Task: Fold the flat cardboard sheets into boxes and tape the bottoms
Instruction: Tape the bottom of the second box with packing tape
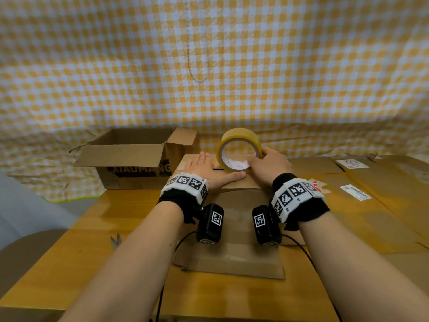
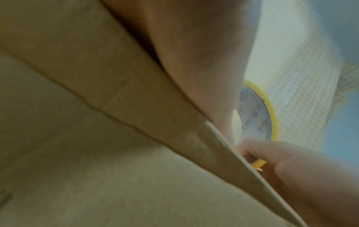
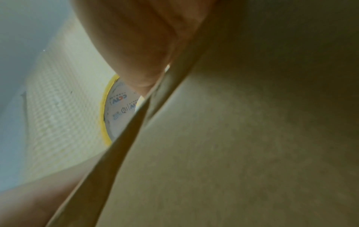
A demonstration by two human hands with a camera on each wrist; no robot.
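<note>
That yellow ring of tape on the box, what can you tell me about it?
The tape roll is a wide ring of yellowish, glossy packing tape on a white printed core. It stands on edge on top of the box being sealed, its hole facing the person. The right hand grips its lower right rim, thumb on the near side. The left hand lies flat on the box beside it, its thumb reaching under the roll's near edge.

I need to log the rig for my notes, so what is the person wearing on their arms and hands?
Both forearms and hands are bare, no sleeves or gloves. Each wrist has a black fabric band under a white bracelet of square black-and-white tag markers. A black camera box with its own tag hangs under each wrist, trailing a black cable.
</note>
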